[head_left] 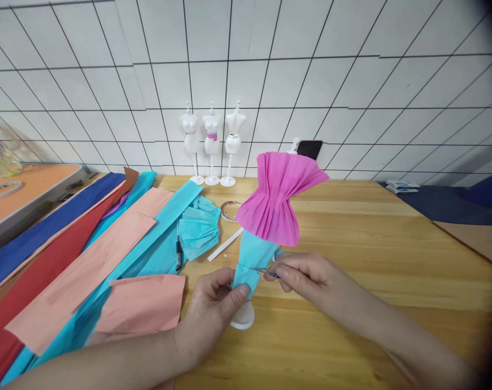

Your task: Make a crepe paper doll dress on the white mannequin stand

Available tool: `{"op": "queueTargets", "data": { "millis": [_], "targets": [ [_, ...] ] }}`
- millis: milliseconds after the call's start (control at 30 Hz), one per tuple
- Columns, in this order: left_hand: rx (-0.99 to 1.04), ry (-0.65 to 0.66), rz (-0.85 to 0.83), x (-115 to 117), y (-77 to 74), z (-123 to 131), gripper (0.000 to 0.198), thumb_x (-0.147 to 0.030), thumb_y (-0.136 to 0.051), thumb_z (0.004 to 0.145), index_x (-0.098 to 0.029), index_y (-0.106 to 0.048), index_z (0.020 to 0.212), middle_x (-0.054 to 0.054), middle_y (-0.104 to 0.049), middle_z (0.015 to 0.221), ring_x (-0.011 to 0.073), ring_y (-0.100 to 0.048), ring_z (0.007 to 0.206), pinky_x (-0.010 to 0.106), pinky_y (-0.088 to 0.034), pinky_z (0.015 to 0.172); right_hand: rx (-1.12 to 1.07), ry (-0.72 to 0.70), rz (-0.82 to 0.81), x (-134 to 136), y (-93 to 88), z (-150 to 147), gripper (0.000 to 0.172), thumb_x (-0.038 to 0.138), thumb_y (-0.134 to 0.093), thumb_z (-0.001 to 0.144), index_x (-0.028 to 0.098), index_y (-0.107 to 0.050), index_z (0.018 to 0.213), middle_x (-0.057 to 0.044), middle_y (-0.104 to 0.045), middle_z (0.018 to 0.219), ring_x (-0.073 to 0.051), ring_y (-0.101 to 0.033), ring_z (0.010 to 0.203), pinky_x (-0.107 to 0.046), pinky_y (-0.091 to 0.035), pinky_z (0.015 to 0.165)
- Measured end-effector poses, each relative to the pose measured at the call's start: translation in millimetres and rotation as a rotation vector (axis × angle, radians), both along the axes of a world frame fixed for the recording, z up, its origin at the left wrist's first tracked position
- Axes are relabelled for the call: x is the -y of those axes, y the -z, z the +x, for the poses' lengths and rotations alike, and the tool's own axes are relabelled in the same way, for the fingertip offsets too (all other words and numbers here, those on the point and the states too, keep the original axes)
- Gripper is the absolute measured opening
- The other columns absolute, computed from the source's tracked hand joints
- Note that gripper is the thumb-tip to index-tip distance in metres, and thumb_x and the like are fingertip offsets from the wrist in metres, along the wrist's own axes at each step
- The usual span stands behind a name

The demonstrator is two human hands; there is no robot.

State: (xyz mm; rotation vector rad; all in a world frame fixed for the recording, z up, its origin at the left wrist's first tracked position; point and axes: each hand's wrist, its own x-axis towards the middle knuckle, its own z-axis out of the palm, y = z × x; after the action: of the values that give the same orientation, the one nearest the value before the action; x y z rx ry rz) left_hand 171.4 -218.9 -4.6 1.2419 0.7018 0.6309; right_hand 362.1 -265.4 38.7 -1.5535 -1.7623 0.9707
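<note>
A small white dress-form mannequin (243,316) leans in front of me, dressed in a pleated magenta crepe-paper piece (276,197) above a blue paper skirt (257,250). My left hand (215,306) is closed round the skirt's lower end, thumb in front, just above the round white base. From the right, my right hand (300,273) grips what look like small metal scissors (266,272). Their thin blades lie across the blue paper, where a crease or cut line shows. Fingers hide most of the handles.
Three white mannequins (212,143) stand against the tiled wall. Strips of coloured crepe paper (87,271) cover the left side, with a black marker (178,254) and a gathered blue piece (199,227) beside them. A white strip (225,244) and a ring-shaped roll (230,210) lie behind my left hand.
</note>
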Motion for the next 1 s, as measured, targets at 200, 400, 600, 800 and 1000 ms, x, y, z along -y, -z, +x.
{"op": "queueTargets", "data": {
  "millis": [200,400,600,800,1000],
  "targets": [
    [-0.008,-0.002,0.017,0.8,2.2,0.0,0.028,-0.042,-0.063,0.076,-0.013,-0.06,0.073,-0.003,-0.042,0.061,0.0081,-0.035,0.057,0.021,-0.028,0.053,-0.002,0.012,0.012,-1.5,1.8,-1.6,0.035,0.035,-0.037,0.088,0.021,-0.036,0.057,0.003,-0.04,0.058,-0.012,-0.04,0.055,-0.025,-0.033,0.052],
    [0.006,-0.003,0.017,1.5,3.4,-1.5,0.027,-0.041,-0.063,0.076,-0.013,-0.061,0.075,-0.003,-0.044,0.062,0.008,-0.036,0.057,0.02,-0.028,0.053,-0.018,0.031,0.059,-2.1,5.1,-3.0,0.033,0.033,-0.04,0.086,0.02,-0.042,0.056,0.004,-0.038,0.055,-0.011,-0.037,0.051,-0.024,-0.03,0.048],
    [0.0,-0.016,0.004,2.6,4.4,-0.9,0.028,-0.041,-0.064,0.076,-0.013,-0.062,0.075,-0.002,-0.046,0.062,0.0085,-0.038,0.058,0.021,-0.03,0.054,-0.004,0.039,0.061,-1.2,6.8,-3.7,0.033,0.034,-0.039,0.086,0.02,-0.042,0.056,0.004,-0.036,0.055,-0.011,-0.036,0.051,-0.024,-0.029,0.047],
    [-0.01,-0.026,0.0,2.3,5.5,-0.5,0.029,-0.042,-0.064,0.075,-0.013,-0.061,0.075,-0.002,-0.045,0.062,0.0085,-0.038,0.057,0.021,-0.03,0.053,0.034,0.048,0.076,0.0,4.2,-6.3,0.032,0.032,-0.038,0.085,0.02,-0.044,0.057,0.004,-0.037,0.056,-0.011,-0.036,0.052,-0.024,-0.031,0.05],
    [-0.001,-0.022,-0.014,2.2,3.9,-0.5,0.031,-0.043,-0.064,0.074,-0.013,-0.061,0.075,-0.002,-0.045,0.062,0.0088,-0.038,0.058,0.021,-0.03,0.054,0.034,0.049,0.082,-0.9,1.1,-11.3,0.032,0.029,-0.039,0.085,0.02,-0.04,0.055,0.003,-0.039,0.058,-0.011,-0.039,0.055,-0.024,-0.033,0.052]
  ]
}}
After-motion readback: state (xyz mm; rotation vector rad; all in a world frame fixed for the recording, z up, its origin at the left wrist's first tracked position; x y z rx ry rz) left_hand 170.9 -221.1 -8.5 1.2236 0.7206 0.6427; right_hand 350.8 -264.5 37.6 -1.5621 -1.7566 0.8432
